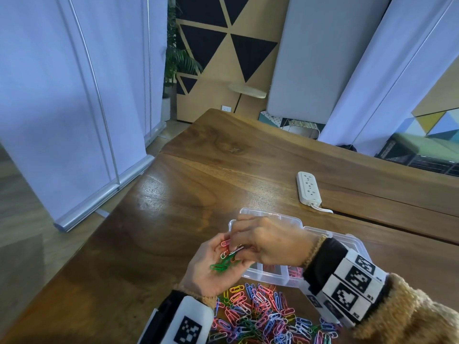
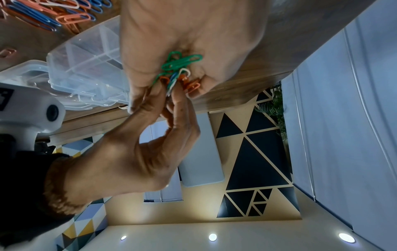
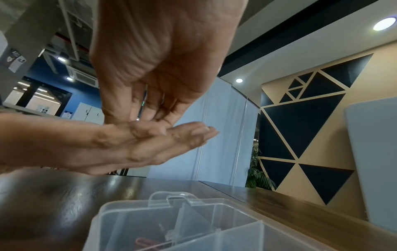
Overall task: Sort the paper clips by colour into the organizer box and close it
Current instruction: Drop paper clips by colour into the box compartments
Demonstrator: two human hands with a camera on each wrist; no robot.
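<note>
My left hand (image 1: 211, 265) is held palm up over the table, cupping a small bunch of green, red and white paper clips (image 1: 224, 259). My right hand (image 1: 237, 248) reaches down into that palm, and its fingertips (image 2: 171, 96) pinch a clip from the bunch (image 2: 180, 68). The clear organizer box (image 1: 268, 278) stands open under my right hand, with its lid (image 1: 273, 217) folded back. A red clip (image 3: 146, 242) lies in one compartment of the box (image 3: 178, 205). A big mixed pile of clips (image 1: 260, 316) lies on the table in front of the box.
A white power strip (image 1: 308, 187) with its cable lies beyond the box on the right. The wooden table (image 1: 173, 207) ends at an edge on the left, with floor and white screens beyond it.
</note>
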